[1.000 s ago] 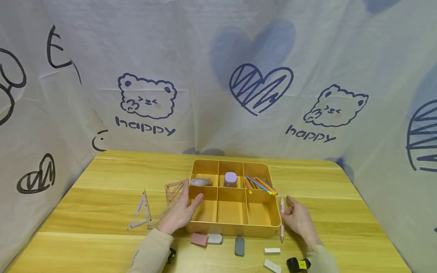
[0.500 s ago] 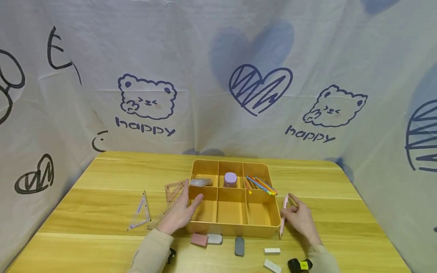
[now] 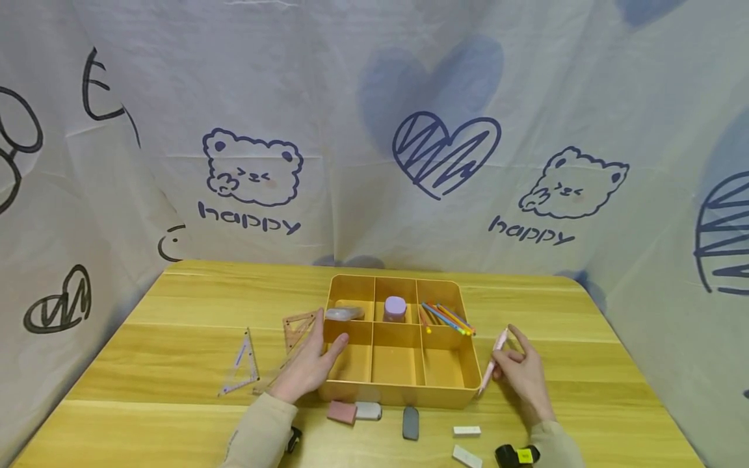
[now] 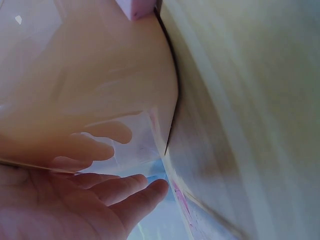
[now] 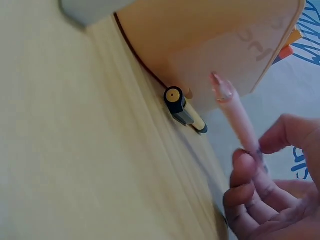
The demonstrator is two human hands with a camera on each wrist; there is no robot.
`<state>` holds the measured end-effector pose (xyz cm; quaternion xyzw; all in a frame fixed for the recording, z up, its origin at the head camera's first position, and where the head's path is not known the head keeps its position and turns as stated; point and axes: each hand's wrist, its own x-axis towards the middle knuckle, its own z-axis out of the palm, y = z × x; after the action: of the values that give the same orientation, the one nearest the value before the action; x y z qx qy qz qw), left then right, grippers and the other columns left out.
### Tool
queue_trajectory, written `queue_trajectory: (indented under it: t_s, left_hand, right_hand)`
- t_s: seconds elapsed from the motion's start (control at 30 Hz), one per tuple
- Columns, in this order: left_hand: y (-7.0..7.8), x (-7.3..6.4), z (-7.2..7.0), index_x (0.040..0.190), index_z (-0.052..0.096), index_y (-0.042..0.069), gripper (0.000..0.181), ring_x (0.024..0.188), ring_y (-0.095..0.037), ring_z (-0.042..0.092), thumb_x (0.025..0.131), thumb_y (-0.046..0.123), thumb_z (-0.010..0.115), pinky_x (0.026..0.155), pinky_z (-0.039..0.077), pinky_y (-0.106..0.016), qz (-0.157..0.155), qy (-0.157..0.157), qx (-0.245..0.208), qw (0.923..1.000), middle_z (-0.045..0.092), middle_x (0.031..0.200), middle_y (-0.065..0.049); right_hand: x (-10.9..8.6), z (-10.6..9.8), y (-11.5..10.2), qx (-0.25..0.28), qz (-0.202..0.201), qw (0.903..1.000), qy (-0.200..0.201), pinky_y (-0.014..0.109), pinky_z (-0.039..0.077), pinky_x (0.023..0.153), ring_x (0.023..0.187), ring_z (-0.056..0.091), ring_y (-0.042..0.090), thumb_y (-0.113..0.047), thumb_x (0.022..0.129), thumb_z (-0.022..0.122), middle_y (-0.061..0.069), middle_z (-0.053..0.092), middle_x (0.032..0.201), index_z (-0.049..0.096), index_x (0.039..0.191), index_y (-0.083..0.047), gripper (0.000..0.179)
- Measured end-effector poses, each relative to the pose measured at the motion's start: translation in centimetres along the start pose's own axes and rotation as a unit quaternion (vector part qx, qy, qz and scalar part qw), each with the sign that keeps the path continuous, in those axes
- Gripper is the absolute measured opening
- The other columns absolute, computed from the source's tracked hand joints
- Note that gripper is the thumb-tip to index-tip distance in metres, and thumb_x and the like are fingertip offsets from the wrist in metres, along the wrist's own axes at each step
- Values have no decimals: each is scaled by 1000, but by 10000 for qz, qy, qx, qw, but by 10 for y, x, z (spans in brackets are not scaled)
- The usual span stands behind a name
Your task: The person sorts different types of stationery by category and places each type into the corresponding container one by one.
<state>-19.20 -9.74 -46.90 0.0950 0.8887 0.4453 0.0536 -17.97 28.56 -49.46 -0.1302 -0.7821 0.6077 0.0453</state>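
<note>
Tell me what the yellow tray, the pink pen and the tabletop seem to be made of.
Yellow tray: probably moulded plastic, glossy, as its wall mirrors the left hand.
Pink pen: likely smooth plastic, from the even colour and the highlights near its tip.
Tabletop: wood or wood-look laminate, fairly smooth; the visible grain streaks fit either.

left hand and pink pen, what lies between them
The yellow divided box does: the head view shows it between the left hand at its left side and the pink pen in the right hand.
</note>
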Motion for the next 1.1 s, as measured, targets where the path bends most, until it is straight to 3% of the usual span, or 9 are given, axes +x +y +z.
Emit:
queue_trajectory:
  t_s: [0.13,0.3,0.4,0.53,0.73,0.93,1.1]
  left_hand:
    - [-2,1,1,160,-2,-4,85,152,-47,18,107,45,43,125,19,-58,26,2,-33,10000,5,166,-30]
    - [-2,1,1,160,-2,-4,86,152,-47,19,107,45,43,125,19,-58,31,9,-34,10000,5,166,-30]
    - [-3,0,1,159,-2,-5,86,152,-48,20,107,45,44,125,20,-59,46,18,-35,10000,6,166,-30]
    - [-3,1,1,159,-1,-5,85,152,-48,19,107,45,44,125,19,-59,59,24,-64,10000,6,166,-30]
    - [-3,2,1,160,-2,-4,85,152,-48,20,107,45,44,125,19,-59,35,35,-64,10000,5,166,-29]
    - [-3,2,1,160,-2,-4,85,152,-48,19,107,44,44,125,19,-59,43,21,-60,10000,5,166,-29]
    - [-1,2,1,160,-2,-5,85,152,-48,19,107,44,45,125,19,-59,60,11,-73,10000,5,166,-30]
  right_hand:
    - [-1,0,-1,713,41,9955,626,18,53,56,54,57,3,2,95,55,-16,64,64,14,163,-15,82]
    - [-2,1,-3,1476,-337,9783,1414,18,55,59,58,60,4,6,93,56,-14,67,70,18,163,-22,84]
    - [-3,2,-5,1805,-1085,9592,1887,16,56,59,56,63,3,10,92,55,-13,68,68,24,161,-19,82]
    - [-5,6,-11,2280,-2175,9221,2244,15,58,60,56,67,4,16,90,54,-9,70,70,27,159,-12,79]
    - [-12,14,-22,2674,-2924,8896,2271,18,60,65,62,69,6,17,90,56,-3,70,76,28,158,-9,78]
    - [-21,26,-38,3053,-3880,8472,1964,21,61,67,69,73,11,23,86,58,3,73,81,34,153,-3,76]
    - [-29,42,-47,2802,-4598,8317,1354,20,62,74,80,75,10,28,83,53,3,76,90,30,151,6,75]
